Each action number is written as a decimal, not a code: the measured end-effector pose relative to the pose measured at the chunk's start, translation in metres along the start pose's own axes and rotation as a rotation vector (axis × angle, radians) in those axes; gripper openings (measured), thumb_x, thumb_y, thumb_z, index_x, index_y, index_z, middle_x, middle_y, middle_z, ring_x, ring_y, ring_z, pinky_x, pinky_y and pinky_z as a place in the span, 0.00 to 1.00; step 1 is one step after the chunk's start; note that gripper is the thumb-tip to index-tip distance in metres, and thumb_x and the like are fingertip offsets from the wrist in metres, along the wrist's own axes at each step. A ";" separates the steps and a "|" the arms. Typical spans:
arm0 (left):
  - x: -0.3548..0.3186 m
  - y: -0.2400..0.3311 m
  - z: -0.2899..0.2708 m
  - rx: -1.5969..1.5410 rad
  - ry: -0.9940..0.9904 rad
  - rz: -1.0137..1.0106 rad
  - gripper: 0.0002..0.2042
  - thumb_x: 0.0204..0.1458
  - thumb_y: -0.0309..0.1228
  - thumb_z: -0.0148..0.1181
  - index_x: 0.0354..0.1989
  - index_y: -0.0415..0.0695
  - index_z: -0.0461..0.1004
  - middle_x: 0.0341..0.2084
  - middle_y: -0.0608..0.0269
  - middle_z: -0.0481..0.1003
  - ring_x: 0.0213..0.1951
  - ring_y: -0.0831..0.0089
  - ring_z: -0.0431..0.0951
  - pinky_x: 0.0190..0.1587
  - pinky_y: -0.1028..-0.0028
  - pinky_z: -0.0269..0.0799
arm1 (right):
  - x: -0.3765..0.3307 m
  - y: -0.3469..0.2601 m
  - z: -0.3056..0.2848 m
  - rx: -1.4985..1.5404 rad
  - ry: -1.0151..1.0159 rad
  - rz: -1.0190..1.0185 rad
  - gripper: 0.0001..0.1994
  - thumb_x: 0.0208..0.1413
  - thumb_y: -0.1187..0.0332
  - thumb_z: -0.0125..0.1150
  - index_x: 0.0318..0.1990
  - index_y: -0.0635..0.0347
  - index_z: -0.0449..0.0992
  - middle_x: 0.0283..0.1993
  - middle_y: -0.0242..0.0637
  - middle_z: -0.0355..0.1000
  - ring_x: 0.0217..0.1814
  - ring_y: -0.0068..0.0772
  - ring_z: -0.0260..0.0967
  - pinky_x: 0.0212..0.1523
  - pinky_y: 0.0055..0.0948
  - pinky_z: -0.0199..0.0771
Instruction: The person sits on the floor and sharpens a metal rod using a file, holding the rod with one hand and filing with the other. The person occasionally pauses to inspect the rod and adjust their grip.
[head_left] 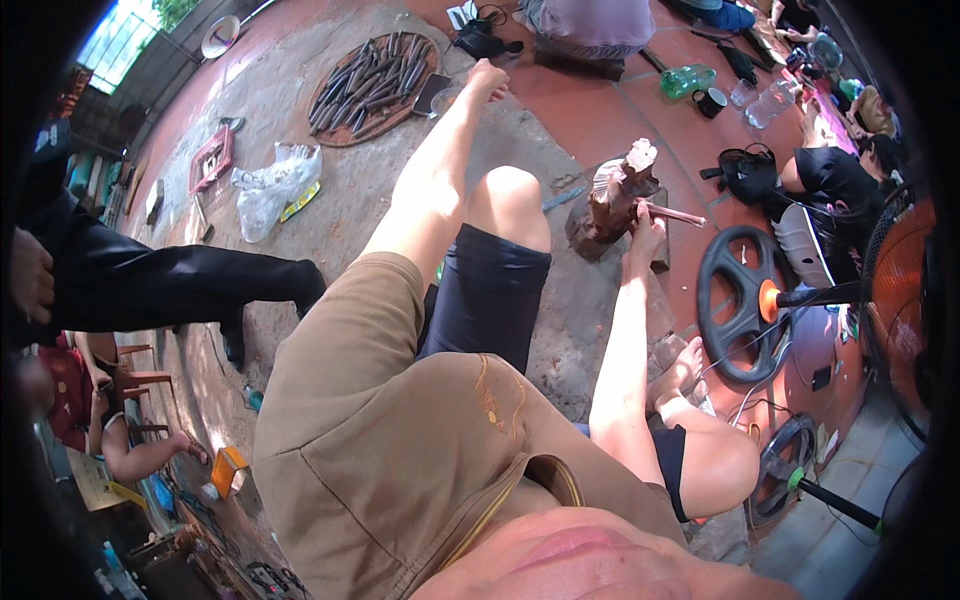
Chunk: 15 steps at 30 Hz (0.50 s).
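Observation:
My left hand (488,80) is stretched far forward, its fingers curled down; whatever they may hold is hidden. A dark phone (431,93) and a small clear cup (447,103) lie just left of it. On the right, my right hand (647,232) is closed round a smooth reddish-brown wooden stick (675,214) that points right. Close beside that hand stands a carved block of wood (600,212), dark reddish brown with a pale top. Left of the phone, a round tray (330,133) bears many dark, narrow chisel-like tools (365,88).
A plastic bag (268,195) and a pink crate (211,160) lie at left, near a standing person's dark-trousered leg (190,285). Fans (745,300) stand at right. Bottles (688,81), a black mug (709,101) and seated people are at the far right.

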<state>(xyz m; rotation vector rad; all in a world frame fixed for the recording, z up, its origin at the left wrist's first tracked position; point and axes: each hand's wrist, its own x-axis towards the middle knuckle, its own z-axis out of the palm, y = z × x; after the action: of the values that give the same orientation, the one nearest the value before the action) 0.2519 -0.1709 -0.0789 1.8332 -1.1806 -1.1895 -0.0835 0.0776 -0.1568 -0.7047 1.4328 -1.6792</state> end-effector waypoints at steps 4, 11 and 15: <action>-0.019 0.008 0.023 0.069 0.056 0.062 0.21 0.53 0.31 0.59 0.54 0.42 0.65 0.26 0.54 0.78 0.20 0.65 0.77 0.19 0.69 0.69 | 0.004 0.005 -0.012 0.030 0.004 0.011 0.14 0.55 0.62 0.63 0.40 0.66 0.76 0.32 0.30 0.71 0.31 0.19 0.63 0.31 0.22 0.62; -0.012 0.012 0.013 0.067 0.000 0.027 0.30 0.52 0.30 0.60 0.63 0.42 0.55 0.28 0.52 0.78 0.20 0.65 0.78 0.19 0.69 0.69 | 0.007 0.006 -0.009 0.049 -0.003 0.012 0.13 0.55 0.63 0.64 0.40 0.65 0.76 0.32 0.29 0.72 0.30 0.19 0.64 0.29 0.21 0.62; -0.021 0.016 0.015 0.066 0.078 0.025 0.28 0.51 0.29 0.61 0.61 0.41 0.57 0.28 0.54 0.79 0.21 0.66 0.79 0.19 0.69 0.71 | 0.004 0.003 -0.009 0.016 0.001 0.027 0.13 0.55 0.63 0.63 0.41 0.65 0.77 0.32 0.29 0.72 0.30 0.19 0.65 0.29 0.21 0.63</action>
<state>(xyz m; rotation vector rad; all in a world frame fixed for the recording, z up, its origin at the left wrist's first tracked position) 0.2287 -0.1583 -0.0642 1.8900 -1.2084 -1.0668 -0.0922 0.0787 -0.1616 -0.6731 1.4219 -1.6689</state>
